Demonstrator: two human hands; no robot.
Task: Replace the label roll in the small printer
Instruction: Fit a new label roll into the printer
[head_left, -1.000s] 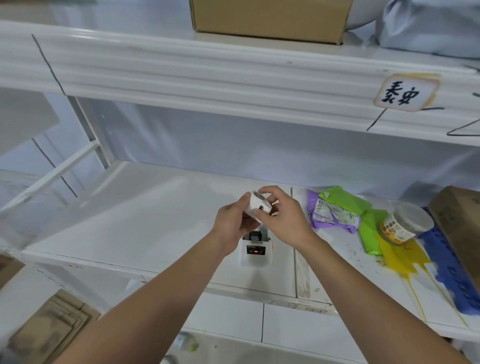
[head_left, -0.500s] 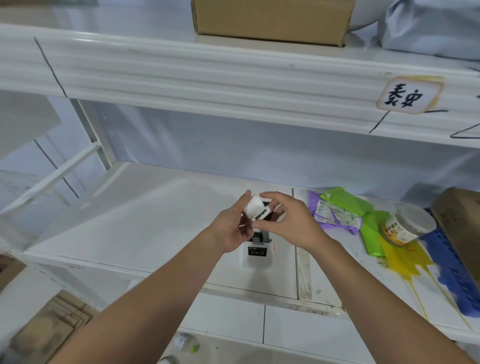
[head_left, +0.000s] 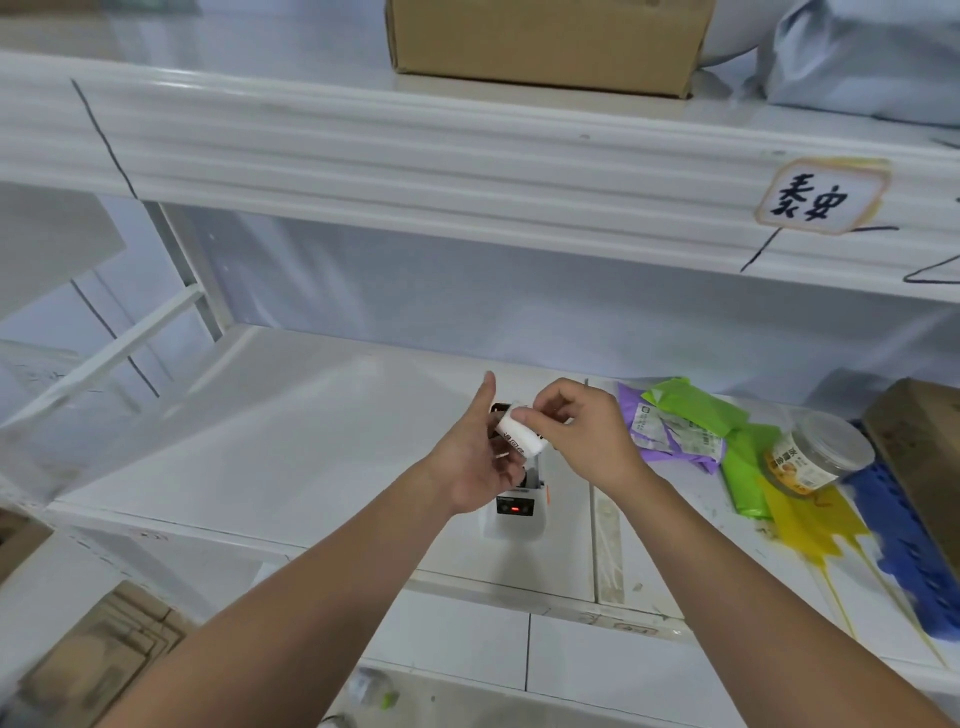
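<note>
The small printer (head_left: 514, 512) is the landmark — it stands near the front edge of the shelf (head_left: 260, 457), its red-lit panel facing the person and its top partly hidden behind both hands.

Directly above the printer, the label roll (head_left: 521, 439) has changed in 2 ways over the last second. It was held higher, with its open core turned toward the camera; now it lies tilted on its side and lower, close over the printer's top. The grip has changed too: the left hand (head_left: 470, 457), which had been cupped round the roll, has opened, thumb up and fingers spread, with the roll resting against its palm. The right hand (head_left: 582, 434) is pinched on the roll's upper end with thumb and fingertips.

My reading is that the roll is being turned to line up with the bay — seating looks like the step in hand, not yet done. Whether the bay is open and clear cannot be told, since the hands cover it.

Right of the printer and further back lie purple and green packets (head_left: 680, 426) and a clear-lidded jar (head_left: 815, 457), well apart from the work.
</note>
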